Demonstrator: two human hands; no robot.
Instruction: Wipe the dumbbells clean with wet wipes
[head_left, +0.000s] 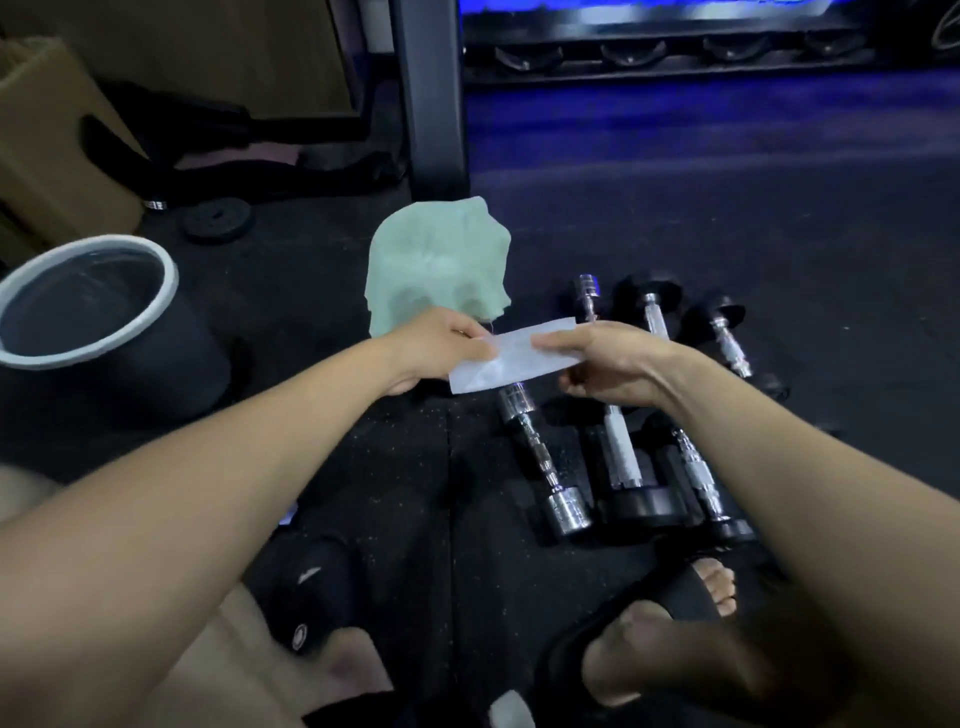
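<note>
A folded white wet wipe (511, 354) is stretched between both hands above the floor. My left hand (441, 351) pinches its left end, and my right hand (608, 364) pinches its right end. Below the hands lie three dumbbells side by side on the dark rubber floor: a chrome one (543, 457), a black-ended one with a pale handle (621, 460), and another black-ended one (698, 478). The far ends of these show beyond my right hand. A crumpled pale green cloth (439, 265) lies just behind my left hand.
A black bucket with a white rim (85, 304) stands at the left. A small weight plate (218, 221) lies behind it. A black rack post (431, 93) rises at the back, with a cardboard box (47, 150) far left. My feet in black slides (691, 597) are below.
</note>
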